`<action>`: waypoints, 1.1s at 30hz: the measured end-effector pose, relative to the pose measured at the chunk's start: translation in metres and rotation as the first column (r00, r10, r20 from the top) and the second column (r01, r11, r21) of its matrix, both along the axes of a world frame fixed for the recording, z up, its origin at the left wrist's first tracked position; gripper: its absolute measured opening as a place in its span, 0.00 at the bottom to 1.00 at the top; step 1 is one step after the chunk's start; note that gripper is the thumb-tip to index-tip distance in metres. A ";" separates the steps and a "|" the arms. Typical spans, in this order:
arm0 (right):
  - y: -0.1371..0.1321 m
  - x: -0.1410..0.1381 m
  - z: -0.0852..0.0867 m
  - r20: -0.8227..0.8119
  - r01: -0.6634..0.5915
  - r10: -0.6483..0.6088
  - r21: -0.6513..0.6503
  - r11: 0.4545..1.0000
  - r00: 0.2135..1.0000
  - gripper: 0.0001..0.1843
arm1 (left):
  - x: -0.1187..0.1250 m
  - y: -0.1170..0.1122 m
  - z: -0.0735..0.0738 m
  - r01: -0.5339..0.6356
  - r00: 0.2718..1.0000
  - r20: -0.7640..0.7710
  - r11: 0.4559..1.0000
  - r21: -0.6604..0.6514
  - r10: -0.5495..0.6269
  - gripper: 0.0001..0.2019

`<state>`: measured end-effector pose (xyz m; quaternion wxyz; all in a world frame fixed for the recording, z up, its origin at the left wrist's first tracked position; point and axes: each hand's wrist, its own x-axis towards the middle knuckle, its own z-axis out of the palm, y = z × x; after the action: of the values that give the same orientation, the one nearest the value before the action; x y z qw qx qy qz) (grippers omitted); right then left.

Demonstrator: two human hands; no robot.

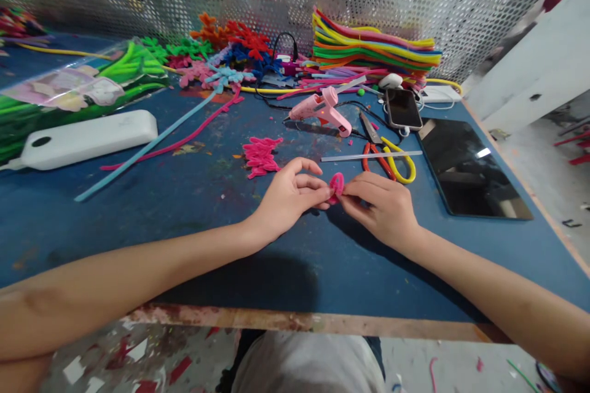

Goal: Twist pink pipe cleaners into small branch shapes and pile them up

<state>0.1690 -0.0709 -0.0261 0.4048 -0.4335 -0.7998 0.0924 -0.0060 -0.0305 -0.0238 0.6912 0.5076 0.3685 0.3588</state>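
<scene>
Over the middle of the blue table, a small loop of bright pink pipe cleaner (337, 184) sits between my two hands. My left hand (295, 193) pinches its left side with thumb and fingertips. From the other side, my right hand (380, 202) grips it between thumb and index finger. The fingertips hide part of the loop. Just beyond my left hand lies a small pile of bent pink pipe cleaner pieces (261, 156). A pink glue gun (322, 112) rests on its side farther back.
Scissors (389, 156) and a clear glue stick (369, 156) lie beyond my right hand, with a dark tablet (474, 169) and phone (403, 108) to the right. Bundled pipe cleaners (373, 43) stand at the back. A white power strip (90, 138) lies left, near a blue stem (152, 144).
</scene>
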 end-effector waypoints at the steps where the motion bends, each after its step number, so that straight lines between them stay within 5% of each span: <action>1: 0.001 0.000 0.001 -0.059 -0.001 -0.004 -0.081 0.997 0.998 0.03 | 0.000 0.000 0.000 -0.010 1.000 0.013 1.000 -0.002 0.010 0.18; 3: 0.003 0.002 0.005 -0.250 -0.034 -0.040 -0.286 0.958 0.968 0.05 | 0.000 0.002 0.000 -0.034 0.998 0.056 0.999 -0.002 0.034 0.19; 6: 0.009 0.006 0.007 -0.555 -0.200 -0.151 -0.520 0.830 0.818 0.10 | 0.000 0.003 0.000 -0.037 0.989 0.142 0.999 -0.006 0.037 0.19; 9: 0.012 0.007 0.004 -0.677 -0.402 -0.169 -0.598 0.694 0.716 0.12 | 0.000 0.002 0.001 0.014 0.978 0.210 1.000 0.020 -0.018 0.19; 11: 0.012 0.006 0.000 -0.694 -0.471 -0.119 -0.595 0.651 0.711 0.13 | 0.001 0.002 0.001 0.034 0.972 0.231 0.998 0.045 -0.043 0.20; 15: 0.010 0.002 -0.002 -0.679 -0.436 -0.073 -0.546 0.715 0.731 0.10 | 0.001 0.002 0.002 0.022 0.974 0.225 0.998 0.065 -0.036 0.21; 20: 0.003 0.000 0.008 -0.512 -0.064 -0.141 -0.361 0.930 0.847 0.10 | 0.000 0.003 0.002 -0.015 0.993 0.120 0.994 0.106 0.002 0.21; 24: -0.004 -0.006 0.017 -0.268 0.018 -0.093 -0.272 0.962 0.959 0.07 | 0.000 0.000 0.003 0.009 0.999 0.050 0.983 0.185 -0.018 0.19; 33: -0.009 -0.007 0.018 -0.110 -0.002 -0.004 -0.050 0.999 0.994 0.06 | 0.000 -0.003 0.001 0.033 0.999 0.008 0.969 0.243 -0.036 0.15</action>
<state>0.1617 -0.0794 -0.0083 0.4373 -0.4383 -0.7734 0.1361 -0.0059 -0.0339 -0.0228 0.6322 0.5926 0.3089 0.3921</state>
